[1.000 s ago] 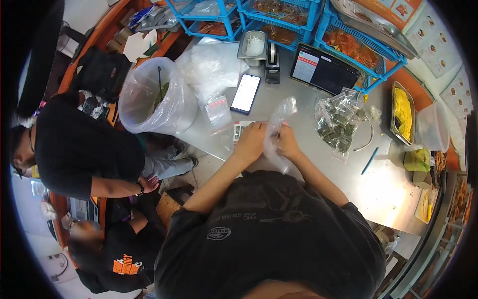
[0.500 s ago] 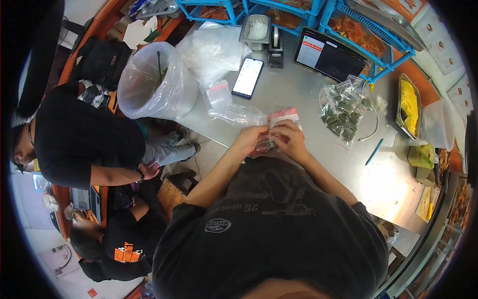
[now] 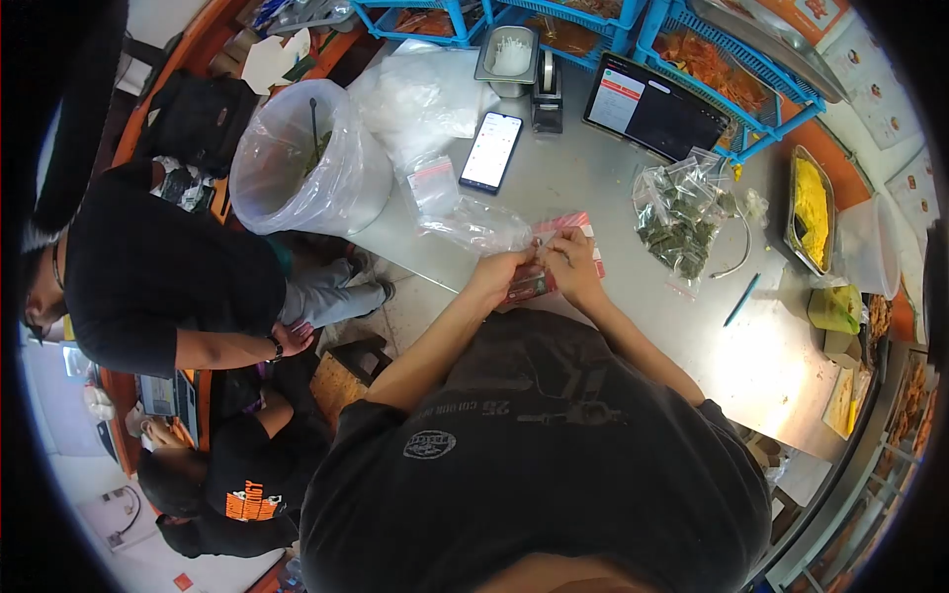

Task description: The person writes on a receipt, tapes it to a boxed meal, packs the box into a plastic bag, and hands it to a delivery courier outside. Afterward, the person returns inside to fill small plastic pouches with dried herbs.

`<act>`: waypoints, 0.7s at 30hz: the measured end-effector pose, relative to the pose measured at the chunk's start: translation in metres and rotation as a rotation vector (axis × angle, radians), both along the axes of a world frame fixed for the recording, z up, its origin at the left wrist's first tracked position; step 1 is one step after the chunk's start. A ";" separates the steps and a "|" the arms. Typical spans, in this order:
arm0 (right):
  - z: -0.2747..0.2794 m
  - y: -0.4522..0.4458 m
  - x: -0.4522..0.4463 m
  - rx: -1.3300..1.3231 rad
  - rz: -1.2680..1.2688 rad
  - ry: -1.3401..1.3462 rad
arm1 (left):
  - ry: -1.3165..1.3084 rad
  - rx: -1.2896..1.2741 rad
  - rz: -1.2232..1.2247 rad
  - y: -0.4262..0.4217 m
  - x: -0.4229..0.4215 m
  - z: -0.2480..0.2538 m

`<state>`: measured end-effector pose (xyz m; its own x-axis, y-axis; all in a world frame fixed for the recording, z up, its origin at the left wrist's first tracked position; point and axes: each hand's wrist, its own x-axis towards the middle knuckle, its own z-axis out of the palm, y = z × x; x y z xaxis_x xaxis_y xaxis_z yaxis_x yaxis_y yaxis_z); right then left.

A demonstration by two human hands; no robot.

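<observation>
At the table's near edge, my left hand (image 3: 502, 275) is closed on the end of a clear plastic bag (image 3: 479, 225) that stretches to the left. Close beside it, my right hand (image 3: 573, 265) has its fingers pinched together; what they hold is too small to make out. Under and behind both hands lies a red and white printed packet (image 3: 594, 237). A phone (image 3: 491, 153) with a lit screen rests beyond the bag. Small zip bags of green leaves (image 3: 680, 222) are heaped to the right.
A lined bucket (image 3: 297, 163) stands at the left, near two people (image 3: 148, 277). Blue racks (image 3: 712, 89), a tablet (image 3: 654, 107), a tape dispenser (image 3: 548, 94) and a metal container (image 3: 507, 61) stand behind. A pen (image 3: 741, 299) and yellow tray (image 3: 811, 212) are right.
The clear bag near my right hand has moved to the left side, by my left hand. The red and white packet now shows beneath my hands, which have come close together. The view has shifted slightly.
</observation>
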<state>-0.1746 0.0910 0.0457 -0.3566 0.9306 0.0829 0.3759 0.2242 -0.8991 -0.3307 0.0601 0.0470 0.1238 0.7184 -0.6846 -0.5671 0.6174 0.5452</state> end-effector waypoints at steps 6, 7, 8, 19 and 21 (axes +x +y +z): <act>0.003 -0.001 -0.002 0.006 -0.033 -0.002 | 0.014 -0.011 0.000 -0.001 0.001 0.005; 0.005 -0.002 -0.003 -0.013 -0.036 -0.016 | 0.008 -0.027 -0.009 -0.001 0.002 0.009; 0.007 -0.003 -0.003 -0.032 -0.040 -0.029 | 0.200 0.157 -0.029 -0.004 0.003 0.011; 0.005 -0.002 0.001 0.134 -0.156 0.200 | 1.325 0.818 -0.340 -0.009 0.003 -0.023; 0.006 -0.006 0.009 0.104 -0.057 0.210 | 0.809 0.529 -0.063 -0.015 0.015 -0.009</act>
